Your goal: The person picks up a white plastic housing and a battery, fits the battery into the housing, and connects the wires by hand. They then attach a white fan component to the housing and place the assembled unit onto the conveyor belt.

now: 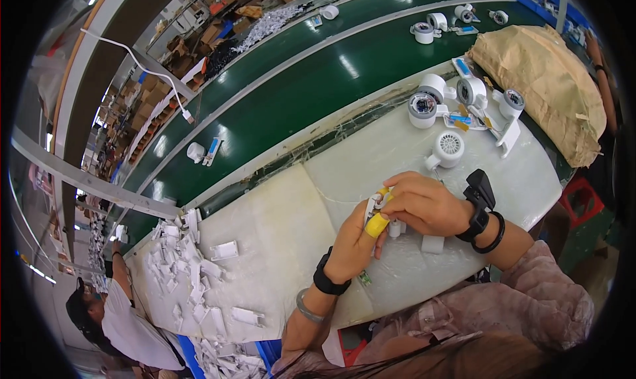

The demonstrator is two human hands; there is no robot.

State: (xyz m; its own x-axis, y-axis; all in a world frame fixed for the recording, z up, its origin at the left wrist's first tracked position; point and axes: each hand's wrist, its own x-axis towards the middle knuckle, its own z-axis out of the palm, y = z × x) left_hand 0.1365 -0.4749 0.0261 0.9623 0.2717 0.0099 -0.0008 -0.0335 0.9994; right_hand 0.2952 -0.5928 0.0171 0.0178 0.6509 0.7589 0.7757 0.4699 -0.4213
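Note:
My left hand and my right hand meet over the worktable, fingers closed around a small white plastic part. Yellow wraps cover some fingertips, and much of the part is hidden by them. Just beyond my right hand lies a white mini fan head with a slotted round grille. A white plastic piece rests below my right wrist. Close to my left wrist is a small green circuit board. Farther right, several fan heads with open backs and blue parts attached sit together.
White plastic housings are heaped on the table's left side, with more in a blue bin below. A green conveyor belt carries fan parts past the far edge. A brown paper sack stands right. A co-worker is at left.

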